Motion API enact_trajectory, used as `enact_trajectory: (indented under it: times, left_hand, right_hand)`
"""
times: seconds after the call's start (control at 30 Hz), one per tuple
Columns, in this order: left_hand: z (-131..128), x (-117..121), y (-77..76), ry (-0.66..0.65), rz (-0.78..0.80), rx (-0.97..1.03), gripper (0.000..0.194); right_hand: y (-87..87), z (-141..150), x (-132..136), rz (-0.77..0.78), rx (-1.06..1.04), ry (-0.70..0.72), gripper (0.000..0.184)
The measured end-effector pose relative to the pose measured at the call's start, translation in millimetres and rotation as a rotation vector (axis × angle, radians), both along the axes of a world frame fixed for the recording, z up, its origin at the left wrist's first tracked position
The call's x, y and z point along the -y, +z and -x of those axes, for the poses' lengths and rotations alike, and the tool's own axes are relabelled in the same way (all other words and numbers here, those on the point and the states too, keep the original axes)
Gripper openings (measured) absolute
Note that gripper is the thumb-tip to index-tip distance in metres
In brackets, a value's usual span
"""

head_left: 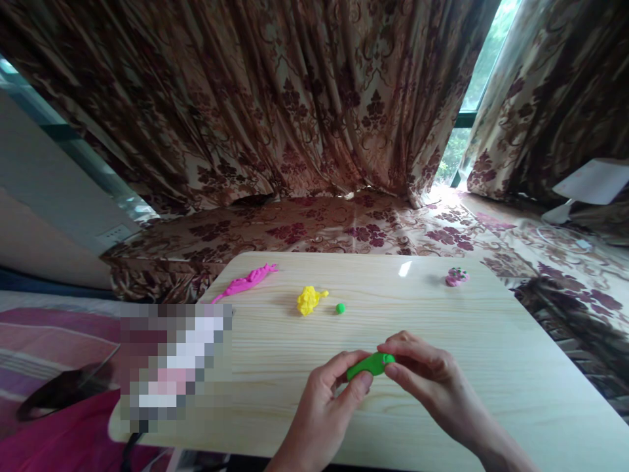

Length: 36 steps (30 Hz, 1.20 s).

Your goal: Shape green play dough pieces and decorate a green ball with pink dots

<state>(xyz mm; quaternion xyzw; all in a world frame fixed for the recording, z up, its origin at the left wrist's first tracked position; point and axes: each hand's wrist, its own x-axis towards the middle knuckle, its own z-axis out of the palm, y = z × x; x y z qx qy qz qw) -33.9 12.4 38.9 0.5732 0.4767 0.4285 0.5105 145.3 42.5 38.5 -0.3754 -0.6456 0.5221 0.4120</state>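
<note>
Between my two hands, just above the front middle of the table, is an elongated piece of green modelling clay [369,366], rounded at its right end. My left hand [328,405] is closed on its left part, thumb below and fingers behind. The fingertips of my right hand [426,367] pinch the right end, where a small round detail shows. Beyond my hands a small green ball [341,308] lies on the table. To its left sits a lumpy yellow clay figure [308,301] with a thin stalk on its right side.
A long pink clay figure [248,282] lies at the table's back left. Near the back right corner is a small pink figure with green spots [457,276]. A blurred-out object [181,367] covers the left edge of the pale wooden table [491,367]. A lamp [592,183] stands on the ledge.
</note>
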Motion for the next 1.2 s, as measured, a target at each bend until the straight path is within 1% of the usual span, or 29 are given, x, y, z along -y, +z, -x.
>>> enact_trajectory:
  times: [0.1, 0.17, 0.3, 0.37, 0.47, 0.57, 0.73, 0.93, 1.0, 1.13, 1.2]
  left_hand:
    - [-4, -2, -5.1, 0.015, -0.097, -0.052, 0.027]
    - [-7, -5, -13.1, 0.052, -0.171, -0.145, 0.026]
    - [-12, -15, -32.9, 0.131, -0.313, -0.379, 0.029]
    - [-14, -20, -40.9, 0.161, -0.358, -0.471, 0.028]
    - [-16, -24, -48.3, 0.168, -0.372, -0.563, 0.026]
    - [-16, -25, -51.3, 0.168, -0.362, -0.616, 0.023]
    - [-12, -24, -52.4, 0.167, -0.351, -0.633, 0.025]
    - [-8, -24, -54.6, 0.171, -0.356, -0.639, 0.02]
    - [-7, -25, -56.0, 0.175, -0.356, -0.648, 0.018]
    - [-6, -24, -56.0, 0.17, -0.36, -0.637, 0.019]
    - [-5, -23, -54.5, 0.162, -0.353, -0.627, 0.017]
  right_hand:
    - [-2.8, -1, 1, 0.017, 0.002, 0.002, 0.025]
    - [-4.6, -2, 1, -0.045, 0.059, -0.021, 0.025]
    - [-10.4, 2, -4, -0.245, 0.276, -0.09, 0.025]
    - [-15.4, 5, -7, -0.281, 0.352, -0.084, 0.026]
    - [-23.1, 7, -11, -0.284, 0.417, -0.058, 0.028]
    - [-27.6, 9, -13, -0.283, 0.463, -0.041, 0.031]
    - [-31.6, 13, -12, -0.266, 0.495, -0.042, 0.045]
    - [-39.1, 16, -12, -0.251, 0.484, -0.03, 0.045]
    - [-42.0, 15, -12, -0.224, 0.501, -0.041, 0.043]
    - [-43.1, 15, -12, -0.194, 0.535, -0.025, 0.027]
    - [-41.3, 15, -12, -0.194, 0.539, -0.024, 0.022]
